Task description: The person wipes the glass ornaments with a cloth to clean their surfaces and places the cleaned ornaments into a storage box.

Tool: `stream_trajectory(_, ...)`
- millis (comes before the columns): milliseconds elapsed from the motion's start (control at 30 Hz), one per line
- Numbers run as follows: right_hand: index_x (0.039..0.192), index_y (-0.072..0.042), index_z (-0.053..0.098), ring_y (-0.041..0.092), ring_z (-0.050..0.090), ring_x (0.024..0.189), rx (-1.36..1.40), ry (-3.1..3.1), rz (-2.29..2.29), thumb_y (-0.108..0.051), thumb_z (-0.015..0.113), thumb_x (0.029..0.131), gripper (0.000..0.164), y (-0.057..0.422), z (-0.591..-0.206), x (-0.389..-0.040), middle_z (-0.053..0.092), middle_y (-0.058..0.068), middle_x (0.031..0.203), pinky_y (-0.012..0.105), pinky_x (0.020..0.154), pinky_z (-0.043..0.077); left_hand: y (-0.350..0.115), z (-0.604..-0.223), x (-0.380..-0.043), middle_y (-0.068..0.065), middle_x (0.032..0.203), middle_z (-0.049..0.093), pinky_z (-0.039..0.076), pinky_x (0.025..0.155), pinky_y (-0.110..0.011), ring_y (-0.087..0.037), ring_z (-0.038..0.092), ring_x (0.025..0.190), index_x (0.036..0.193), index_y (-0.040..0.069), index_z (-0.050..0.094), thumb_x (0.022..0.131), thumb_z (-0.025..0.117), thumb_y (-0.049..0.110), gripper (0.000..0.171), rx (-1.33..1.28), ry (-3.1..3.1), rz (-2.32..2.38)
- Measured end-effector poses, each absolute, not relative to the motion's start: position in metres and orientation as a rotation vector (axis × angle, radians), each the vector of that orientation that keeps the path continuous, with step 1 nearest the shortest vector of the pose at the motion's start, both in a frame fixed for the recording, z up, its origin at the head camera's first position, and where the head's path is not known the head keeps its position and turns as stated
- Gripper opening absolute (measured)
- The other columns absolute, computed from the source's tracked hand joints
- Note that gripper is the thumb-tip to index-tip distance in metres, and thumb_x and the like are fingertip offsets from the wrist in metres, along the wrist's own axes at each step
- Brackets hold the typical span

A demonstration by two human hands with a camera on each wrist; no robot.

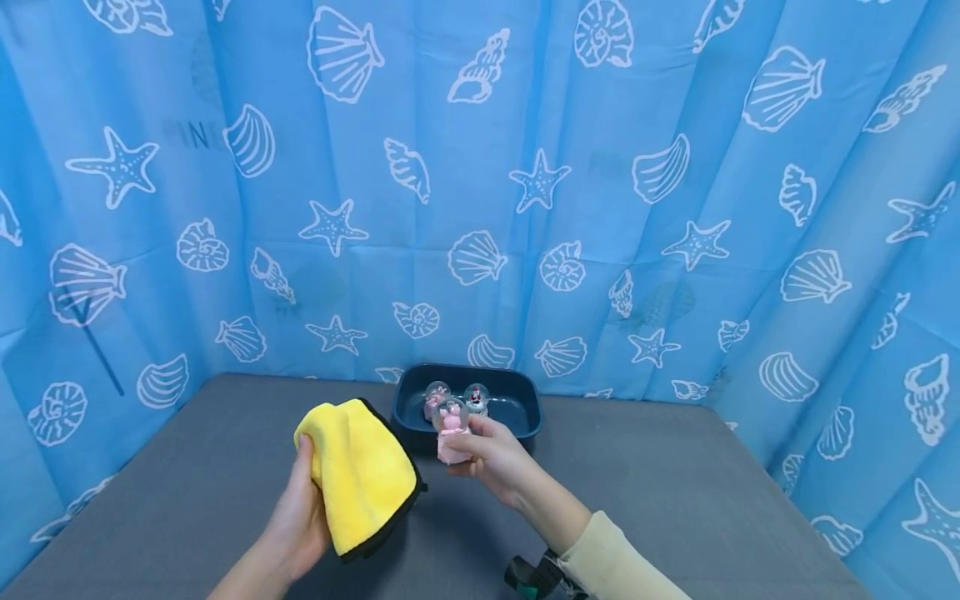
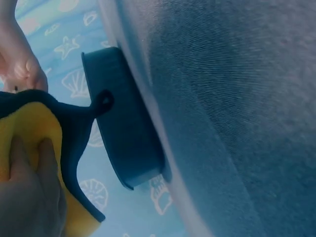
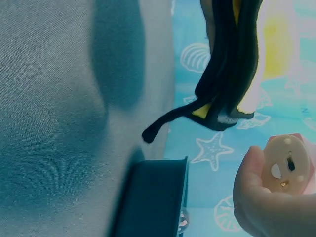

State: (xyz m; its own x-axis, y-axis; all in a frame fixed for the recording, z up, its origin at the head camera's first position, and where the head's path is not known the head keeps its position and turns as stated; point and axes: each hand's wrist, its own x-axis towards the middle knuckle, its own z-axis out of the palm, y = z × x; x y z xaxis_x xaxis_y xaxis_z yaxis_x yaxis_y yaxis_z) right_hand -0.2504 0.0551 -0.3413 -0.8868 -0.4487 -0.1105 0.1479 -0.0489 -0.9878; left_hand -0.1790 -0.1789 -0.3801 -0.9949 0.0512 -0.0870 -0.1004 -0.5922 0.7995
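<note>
The left hand grips a fuzzy yellow cloth, the right hand a pink, round-topped snow globe; ready, maybe, for gentle wiping.

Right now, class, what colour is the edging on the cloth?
The edging is black, bordering the yellow cloth; it shows best in the head view.

Head view: three clear-domed snow globes and one dark-blue rounded-rectangular tray are counted at 6 o'clock; one yellow, black-edged plush cloth at 7 o'clock.
</note>
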Motion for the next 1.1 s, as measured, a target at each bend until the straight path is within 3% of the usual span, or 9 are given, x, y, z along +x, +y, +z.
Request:
stream_trajectory(200, 0.123, 0.003, 0.053, 0.021, 0.055, 0.089, -0.329, 1.884, -1.972, -0.017, 0.065, 0.093, 0.039, 0.055, -0.336, -0.243, 0.056, 0.011, 0.110, 0.029, 0.078, 0.051, -0.172, -0.377, -0.180, 0.014, 0.097, 0.059, 0.045, 0.087, -0.024, -0.003, 0.058, 0.093, 0.110, 0.033, 0.053, 0.088, 0.032, 0.071, 0.049, -0.069, 1.368, 2.712)
stream_trajectory(367, 0.113, 0.001, 0.056, 0.019, 0.053, 0.086, -0.332, 1.892, -1.968, -0.019, 0.065, 0.093, 0.030, 0.054, -0.334, -0.240, 0.056, 0.008, 0.101, 0.027, 0.073, 0.048, -0.167, -0.375, -0.182, 0.013, 0.098, 0.058, 0.044, 0.089, -0.024, -0.004, 0.057, 0.094, 0.110, 0.031, 0.052, 0.093, 0.032, 0.067, 0.045, -0.030, 1.419, 2.700)
stream_trajectory(467, 0.110, 0.001, 0.056, 0.018, 0.054, 0.083, -0.356, 1.903, -1.953, -0.020, 0.065, 0.093, 0.028, 0.054, -0.334, -0.238, 0.057, 0.006, 0.096, 0.027, 0.071, 0.047, -0.162, -0.373, -0.183, 0.012, 0.100, 0.055, 0.043, 0.089, -0.024, -0.004, 0.055, 0.096, 0.117, 0.027, 0.046, 0.096, 0.029, 0.064, 0.046, 0.014, 1.515, 2.681)
stream_trajectory(600, 0.119, 0.004, 0.057, 0.018, 0.055, 0.083, -0.395, 1.965, -1.904, -0.024, 0.068, 0.091, 0.040, 0.053, -0.333, -0.235, 0.059, 0.007, 0.098, 0.026, 0.070, 0.048, -0.152, -0.368, -0.185, 0.008, 0.109, 0.051, 0.043, 0.091, -0.028, -0.008, 0.052, 0.102, 0.133, 0.019, 0.033, 0.096, 0.023, 0.065, 0.059, 0.041, 1.691, 2.610)
stream_trajectory(767, 0.123, 0.003, 0.059, 0.017, 0.054, 0.082, -0.474, 2.063, -1.848, -0.025, 0.069, 0.091, 0.043, 0.050, -0.334, -0.230, 0.061, 0.006, 0.098, 0.025, 0.067, 0.047, -0.136, -0.361, -0.185, -0.006, 0.121, 0.045, 0.040, 0.092, -0.038, -0.019, 0.047, 0.108, 0.144, 0.007, 0.020, 0.098, 0.018, 0.063, 0.072, 0.065, 1.921, 2.433)
stream_trajectory(933, 0.128, 0.000, 0.058, 0.018, 0.056, 0.089, -0.712, 2.220, -1.740, -0.017, 0.066, 0.092, 0.041, 0.046, -0.339, -0.225, 0.062, 0.006, 0.106, 0.030, 0.076, 0.051, -0.117, -0.359, -0.187, -0.013, 0.119, 0.044, 0.041, 0.087, -0.039, -0.026, 0.047, 0.103, 0.141, 0.004, 0.022, 0.103, 0.042, 0.046, 0.060, 0.037, 2.074, 2.389)
stream_trajectory(1100, 0.132, -0.006, 0.055, 0.017, 0.052, 0.094, -0.928, 2.403, -1.548, -0.016, 0.063, 0.091, 0.043, 0.043, -0.346, -0.223, 0.055, 0.002, 0.106, 0.028, 0.079, 0.051, -0.106, -0.364, -0.190, -0.012, 0.119, 0.044, 0.045, 0.084, -0.035, -0.025, 0.049, 0.100, 0.141, 0.006, 0.021, 0.095, 0.064, 0.027, 0.066, -0.071, 2.067, 2.540)
